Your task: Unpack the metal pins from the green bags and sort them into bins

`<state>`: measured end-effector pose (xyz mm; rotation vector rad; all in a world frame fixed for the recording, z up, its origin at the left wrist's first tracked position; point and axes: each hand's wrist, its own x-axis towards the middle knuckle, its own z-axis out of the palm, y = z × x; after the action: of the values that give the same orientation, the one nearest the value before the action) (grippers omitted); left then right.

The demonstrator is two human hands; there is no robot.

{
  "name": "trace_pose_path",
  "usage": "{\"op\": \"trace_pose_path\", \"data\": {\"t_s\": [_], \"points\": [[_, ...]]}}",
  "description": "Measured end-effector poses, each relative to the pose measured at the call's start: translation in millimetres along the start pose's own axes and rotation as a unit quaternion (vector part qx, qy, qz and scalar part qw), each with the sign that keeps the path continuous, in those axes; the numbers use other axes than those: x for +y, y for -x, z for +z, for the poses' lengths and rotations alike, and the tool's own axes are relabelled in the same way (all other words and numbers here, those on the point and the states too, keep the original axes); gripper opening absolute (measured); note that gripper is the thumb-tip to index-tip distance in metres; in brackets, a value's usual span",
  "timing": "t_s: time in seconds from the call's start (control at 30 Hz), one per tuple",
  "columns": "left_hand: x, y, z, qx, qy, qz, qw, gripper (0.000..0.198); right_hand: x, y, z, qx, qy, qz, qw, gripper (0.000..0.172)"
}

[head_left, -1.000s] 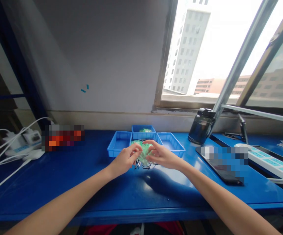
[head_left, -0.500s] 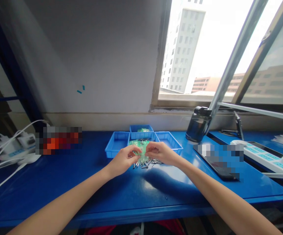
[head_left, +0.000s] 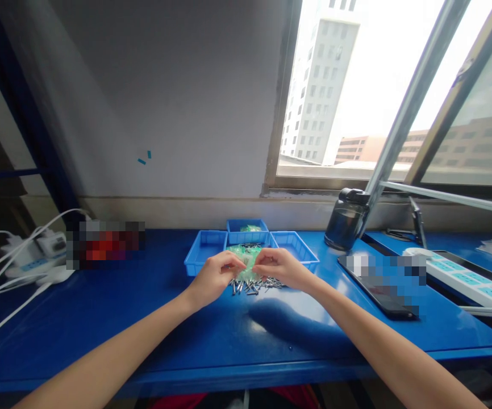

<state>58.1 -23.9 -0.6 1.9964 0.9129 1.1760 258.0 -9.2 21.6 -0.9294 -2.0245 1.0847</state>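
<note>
My left hand (head_left: 214,276) and my right hand (head_left: 280,268) meet over the blue bench, both pinching a small clear green plastic bag (head_left: 246,266) between thumb and fingers. Under the bag lies a pile of several small metal pins (head_left: 254,284) on the bench top. Right behind my hands stand three shallow blue trays: a left tray (head_left: 203,254), a middle tray (head_left: 246,230) with green bags in it, and a right tray (head_left: 296,247).
A dark jar-like lamp base (head_left: 346,221) stands right of the trays beside a slanted metal window bar. A phone (head_left: 378,287) and a white power strip (head_left: 454,272) lie at the right. White cables and a power strip (head_left: 33,258) sit at the far left.
My hands have drawn closer together on the green bag and lowered it slightly toward the pins. The view has shifted a little.
</note>
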Motion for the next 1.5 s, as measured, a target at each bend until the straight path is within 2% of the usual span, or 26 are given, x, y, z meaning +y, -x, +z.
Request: {"op": "trace_pose_path", "data": {"t_s": [0.1, 0.23, 0.5, 0.7, 0.8, 0.93, 0.97, 1.07, 1.3, 1.43, 1.5], "points": [[1.9, -0.9, 0.5, 0.025, -0.004, -0.007, 1.0, 0.013, 0.9, -0.8, 3.5, 0.028, -0.04, -0.012, 0.999, 0.027], [3.0, -1.6, 1.0, 0.07, -0.023, -0.06, 0.995, 0.009, 2.1, -1.5, 6.1, 0.045, -0.073, -0.014, 0.996, 0.027], [11.8, 1.7, 0.8, 0.013, -0.027, -0.05, 0.998, 0.012, 5.2, -2.0, 3.7, 0.032, -0.058, -0.004, 0.998, 0.022], [7.3, -0.8, -1.0, 0.0, 0.006, -0.078, 0.997, 0.019, 3.7, -1.1, 2.1, 0.038, -0.03, -0.011, 0.999, 0.018], [1.6, -3.6, -0.2, 0.015, 0.052, -0.097, 0.994, 0.019, 4.8, -1.0, 0.6, 0.037, 0.001, -0.031, 0.999, 0.015], [-3.2, -7.0, 1.2, 0.031, 0.144, -0.137, 0.979, 0.048, 4.8, -0.4, -1.4, 0.035, 0.042, -0.063, 0.997, 0.011], [-3.6, -7.5, 1.4, 0.02, 0.156, -0.151, 0.976, 0.049, 4.4, -0.1, -1.9, 0.031, 0.05, -0.07, 0.996, 0.01], [-3.5, -8.1, 1.4, -0.007, 0.154, -0.174, 0.973, 0.03, 2.9, 1.1, -3.3, 0.03, 0.079, -0.084, 0.993, 0.006], [-0.4, -5.2, 1.8, -0.006, 0.142, -0.12, 0.983, 0.018, -0.1, 3.1, 0.2, 0.039, 0.165, -0.115, 0.979, 0.016], [7.5, -1.4, 2.8, -0.025, 0.102, -0.084, 0.991, 0.022, 2.7, 2.4, 7.3, 0.018, 0.105, -0.078, 0.991, 0.031], [10.3, -0.1, 3.0, -0.034, 0.065, -0.073, 0.995, 0.024, 6.3, 0.8, 10.1, 0.014, 0.079, -0.061, 0.995, 0.029]]}}
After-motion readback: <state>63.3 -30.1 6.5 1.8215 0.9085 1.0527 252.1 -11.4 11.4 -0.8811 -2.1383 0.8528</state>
